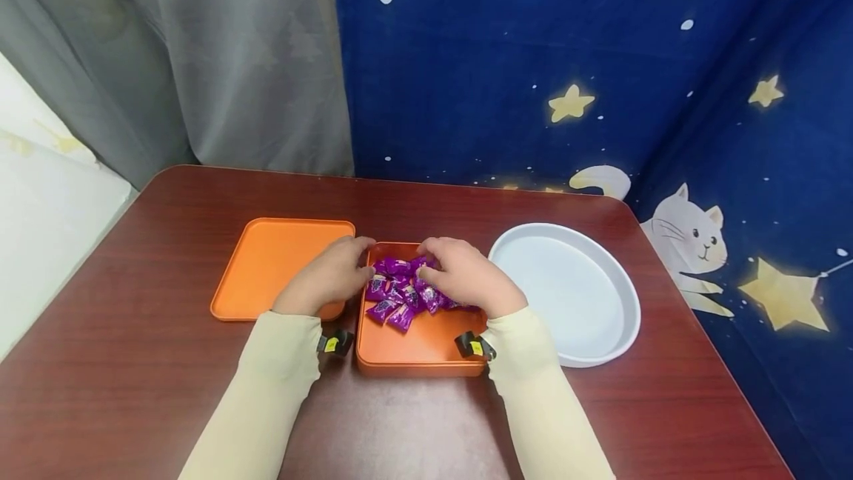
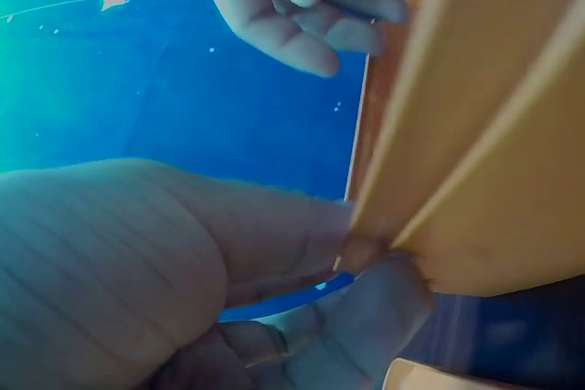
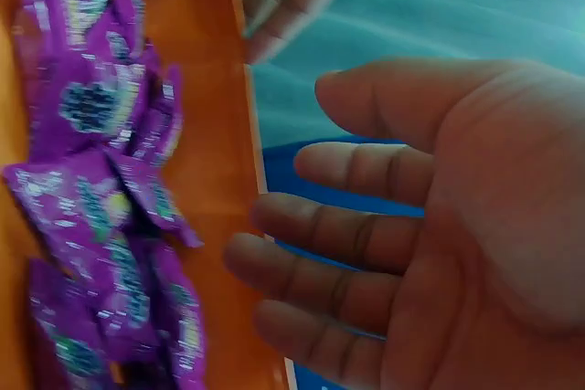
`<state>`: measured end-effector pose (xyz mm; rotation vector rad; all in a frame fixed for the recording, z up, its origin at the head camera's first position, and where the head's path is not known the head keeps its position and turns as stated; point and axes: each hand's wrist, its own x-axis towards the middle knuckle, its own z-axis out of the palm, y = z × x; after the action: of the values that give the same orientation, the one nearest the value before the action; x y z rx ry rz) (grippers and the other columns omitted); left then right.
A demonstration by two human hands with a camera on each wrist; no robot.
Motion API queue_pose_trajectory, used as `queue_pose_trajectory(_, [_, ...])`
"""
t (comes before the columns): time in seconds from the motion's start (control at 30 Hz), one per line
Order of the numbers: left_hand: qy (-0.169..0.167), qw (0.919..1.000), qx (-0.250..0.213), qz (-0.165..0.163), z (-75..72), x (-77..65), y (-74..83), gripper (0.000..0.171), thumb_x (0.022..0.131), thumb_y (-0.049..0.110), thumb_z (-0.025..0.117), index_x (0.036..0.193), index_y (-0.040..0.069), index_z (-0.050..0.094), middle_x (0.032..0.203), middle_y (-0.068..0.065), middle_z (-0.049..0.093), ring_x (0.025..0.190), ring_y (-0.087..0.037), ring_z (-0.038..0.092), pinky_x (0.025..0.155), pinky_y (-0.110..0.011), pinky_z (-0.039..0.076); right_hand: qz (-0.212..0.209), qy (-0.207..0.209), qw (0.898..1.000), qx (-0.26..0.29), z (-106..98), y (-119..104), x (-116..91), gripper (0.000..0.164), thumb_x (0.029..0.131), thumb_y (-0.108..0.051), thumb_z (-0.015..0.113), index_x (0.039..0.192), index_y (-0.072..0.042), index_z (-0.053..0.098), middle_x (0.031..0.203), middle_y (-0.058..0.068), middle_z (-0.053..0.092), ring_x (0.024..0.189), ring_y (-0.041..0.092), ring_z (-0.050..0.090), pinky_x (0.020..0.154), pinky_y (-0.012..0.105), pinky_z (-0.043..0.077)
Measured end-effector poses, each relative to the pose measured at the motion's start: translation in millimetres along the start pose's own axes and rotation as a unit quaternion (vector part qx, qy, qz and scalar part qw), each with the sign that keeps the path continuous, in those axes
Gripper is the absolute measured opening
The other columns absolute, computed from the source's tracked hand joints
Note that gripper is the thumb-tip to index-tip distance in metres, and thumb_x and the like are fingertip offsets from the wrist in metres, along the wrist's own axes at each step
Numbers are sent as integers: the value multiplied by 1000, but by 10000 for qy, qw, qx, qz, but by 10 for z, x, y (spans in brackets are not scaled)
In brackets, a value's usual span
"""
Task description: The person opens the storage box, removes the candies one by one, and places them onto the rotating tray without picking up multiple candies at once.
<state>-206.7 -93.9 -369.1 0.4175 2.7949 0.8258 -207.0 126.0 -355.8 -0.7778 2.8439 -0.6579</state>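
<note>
An orange square box [image 1: 416, 347] stands at the middle of the table, with several purple wrapped candies [image 1: 403, 298] heaped in its far part. My left hand [image 1: 329, 276] is at the box's left wall; in the left wrist view, its thumb and finger pinch the wall [image 2: 521, 162]. Over the right side of the heap is my right hand [image 1: 466, 272], hiding some candies. The right wrist view shows this hand [image 3: 494, 198] with fingers spread and nothing in them, close to the box's edge. Dark fruit pictures mark the candy wrappers [image 3: 87, 180].
A flat orange lid [image 1: 273, 258] lies left of the box, partly behind the left hand. To the right stands a round white tray [image 1: 566, 287] with a raised rim. The reddish-brown table [image 1: 420, 428] ends at curtains at the back.
</note>
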Motion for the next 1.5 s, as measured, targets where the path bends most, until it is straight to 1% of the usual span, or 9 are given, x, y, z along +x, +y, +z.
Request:
queue_pose_trajectory(0.17, [214, 9997, -16, -111, 44, 33, -1, 43, 90, 15, 59, 129, 1, 49, 110, -17, 56, 98, -28, 50, 96, -50, 46, -101, -47, 9999, 38, 131, 14, 46, 36, 87, -29, 61, 119, -11, 60, 108, 6, 64, 90, 16, 57, 88, 36, 51])
queue_pose_trajectory(0.37, [241, 9996, -1, -179, 57, 65, 12, 42, 90, 15, 59, 128, 1, 50, 116, -17, 55, 103, -29, 50, 98, -51, 44, 23, 78, 9998, -158, 173, 20, 53, 34, 87, -27, 63, 116, -11, 61, 105, 5, 63, 92, 17, 56, 90, 36, 50])
queue_pose_trajectory(0.57, [275, 9995, 165, -5, 35, 47, 5, 42, 90, 13, 58, 128, -2, 50, 119, -20, 54, 107, -31, 49, 100, -51, 42, 70, 41, 9965, -828, 211, -42, 79, 32, 86, -28, 65, 114, -11, 62, 102, 4, 59, 90, 16, 54, 90, 35, 51])
queue_pose_trajectory(0.73, [240, 9996, 162, -71, 26, 45, -7, 43, 90, 14, 58, 129, -2, 49, 122, -21, 53, 110, -32, 48, 101, -52, 40, 96, -37, 9926, -1212, 250, -45, 82, 36, 85, -26, 66, 118, -10, 61, 109, 6, 59, 100, 20, 54, 97, 37, 46])
queue_pose_trajectory(0.87, [207, 9996, 181, -64, 19, 57, -7, 43, 90, 14, 58, 129, -2, 49, 123, -21, 53, 111, -32, 48, 102, -52, 40, 99, -233, 9917, -1262, 261, -33, 74, 41, 85, -25, 66, 122, -11, 60, 120, 5, 59, 112, 22, 50, 105, 38, 39])
queue_pose_trajectory(0.93, [195, 9996, 192, -47, 17, 63, -5, 43, 91, 14, 57, 130, -2, 48, 124, -21, 53, 112, -32, 47, 103, -52, 39, 98, -307, 9918, -1233, 265, -26, 70, 43, 84, -24, 67, 124, -12, 59, 122, 5, 58, 113, 22, 49, 106, 39, 38])
queue_pose_trajectory(1.23, [168, 9997, 170, -79, 33, 81, -8, 44, 90, 13, 57, 130, -2, 48, 125, -22, 52, 113, -33, 47, 103, -52, 39, 353, -535, 9912, -1162, 283, -11, 72, 51, 76, -26, 76, 123, -13, 60, 111, 4, 60, 102, 19, 50, 99, 37, 44])
queue_pose_trajectory(1.33, [161, 9997, 158, -116, 36, 85, -10, 44, 90, 13, 57, 130, -2, 48, 125, -22, 51, 113, -33, 47, 102, -52, 39, 345, -577, 9904, -1206, 286, -5, 72, 45, 77, -25, 75, 118, -13, 63, 105, 2, 59, 95, 17, 50, 96, 35, 47])
queue_pose_trajectory(1.5, [152, 9997, 167, -111, 35, 83, -3, 44, 90, 13, 57, 131, -2, 47, 125, -22, 51, 113, -33, 47, 103, -52, 39, 181, -581, 9898, -1291, 285, 7, 68, 26, 81, -20, 70, 106, -15, 67, 94, 1, 59, 86, 16, 50, 87, 34, 49])
